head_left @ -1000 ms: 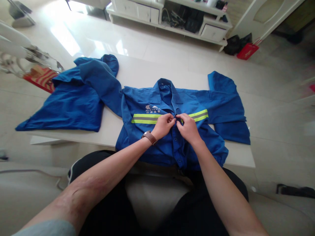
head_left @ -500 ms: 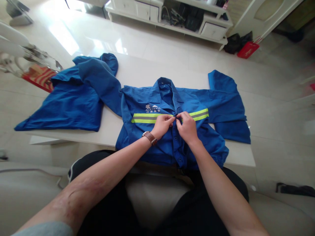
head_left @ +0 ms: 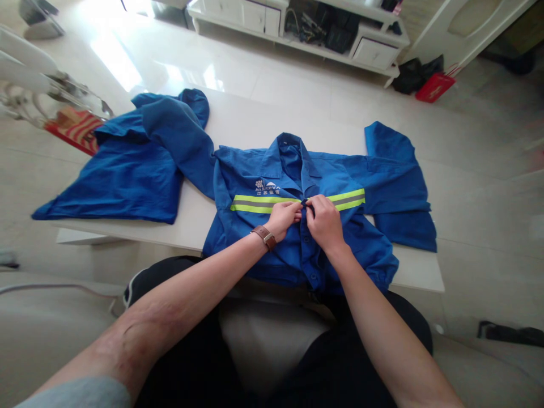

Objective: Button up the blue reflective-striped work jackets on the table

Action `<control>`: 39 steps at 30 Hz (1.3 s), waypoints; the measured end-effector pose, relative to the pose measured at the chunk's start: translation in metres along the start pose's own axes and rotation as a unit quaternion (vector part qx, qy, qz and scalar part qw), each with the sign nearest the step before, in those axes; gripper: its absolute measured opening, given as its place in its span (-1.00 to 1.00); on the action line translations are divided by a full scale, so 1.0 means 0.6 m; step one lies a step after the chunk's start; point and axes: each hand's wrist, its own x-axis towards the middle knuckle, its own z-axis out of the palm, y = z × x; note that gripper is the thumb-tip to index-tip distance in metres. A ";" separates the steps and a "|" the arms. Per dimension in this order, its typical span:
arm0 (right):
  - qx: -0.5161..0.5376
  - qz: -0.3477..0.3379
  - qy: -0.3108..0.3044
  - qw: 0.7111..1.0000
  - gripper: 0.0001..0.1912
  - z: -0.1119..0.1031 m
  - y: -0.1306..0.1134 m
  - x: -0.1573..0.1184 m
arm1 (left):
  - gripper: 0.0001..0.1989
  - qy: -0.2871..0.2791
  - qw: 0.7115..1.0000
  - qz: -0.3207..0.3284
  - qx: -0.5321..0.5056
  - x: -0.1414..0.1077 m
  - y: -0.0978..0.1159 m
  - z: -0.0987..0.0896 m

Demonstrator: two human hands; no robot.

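Left grip (head_left: 286, 219) and right grip (head_left: 324, 222) pinch the jacket (head_left: 238, 175), collar (head_left: 272, 161) away, long axis sideways.

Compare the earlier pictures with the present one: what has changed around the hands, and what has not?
The left hand has shifted slightly, uncovering more of the yellow-green stripe above it, and its wrist has turned a little, with the brown strap. Everything sits slightly farther right because the camera moved. No new hold or release shows: left and right hand stay at the front edge of the blue jacket.
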 end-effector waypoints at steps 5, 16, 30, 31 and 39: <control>0.041 0.015 0.010 0.999 -0.78 0.003 0.002 -0.002 | -0.79 -0.001 1.000 0.014 0.012 0.002 0.003 0.000; 0.058 0.061 0.026 0.996 -0.84 0.001 0.006 0.001 | -0.82 -0.043 0.999 0.000 0.031 -0.004 0.006 -0.003; 0.039 0.063 0.043 0.996 -0.83 -0.006 -0.002 0.003 | -0.88 -0.076 0.980 0.126 0.132 0.000 -0.003 -0.004; 0.041 0.064 0.049 0.996 -0.83 -0.009 -0.002 0.004 | -0.89 -0.080 0.980 0.128 0.132 0.000 -0.003 -0.004; 0.103 0.126 0.084 0.983 -0.88 -0.019 0.005 0.011 | -0.96 -0.109 0.980 0.134 0.096 0.001 0.007 -0.006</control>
